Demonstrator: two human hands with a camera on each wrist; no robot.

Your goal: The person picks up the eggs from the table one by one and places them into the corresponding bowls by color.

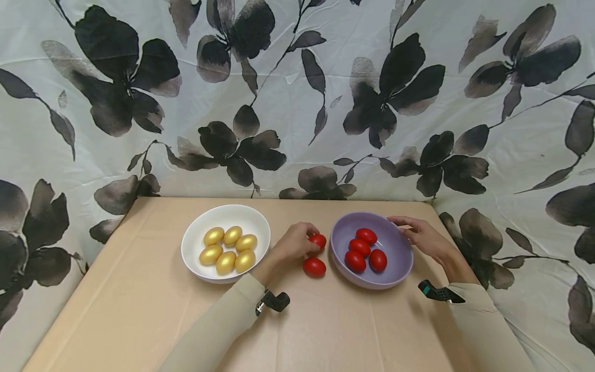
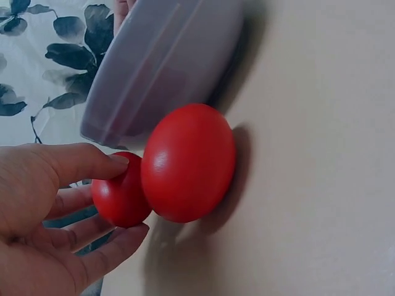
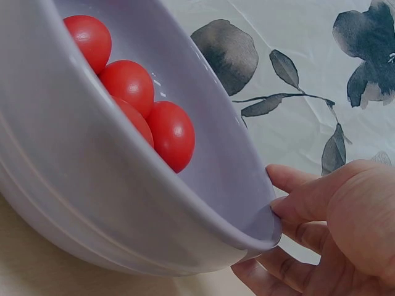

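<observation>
Between the two bowls, my left hand [image 1: 293, 244] grips a red egg [image 2: 118, 200], thumb on one side and fingers on the other. Close beside it, a second red egg [image 1: 314, 267] lies on the table, nearer to me. To the right stands a purple bowl [image 1: 396, 261] with several red eggs [image 3: 174, 137] inside. My right hand [image 1: 425, 237] holds this bowl's far right rim, the thumb at the edge and fingers around the outside, as the right wrist view shows.
A white bowl [image 1: 189, 232] with several golden eggs [image 1: 225, 262] stands left of my left forearm. The light wooden table [image 1: 139, 289] ends at the back against a floral cloth [image 1: 297, 103], which also hangs along both sides.
</observation>
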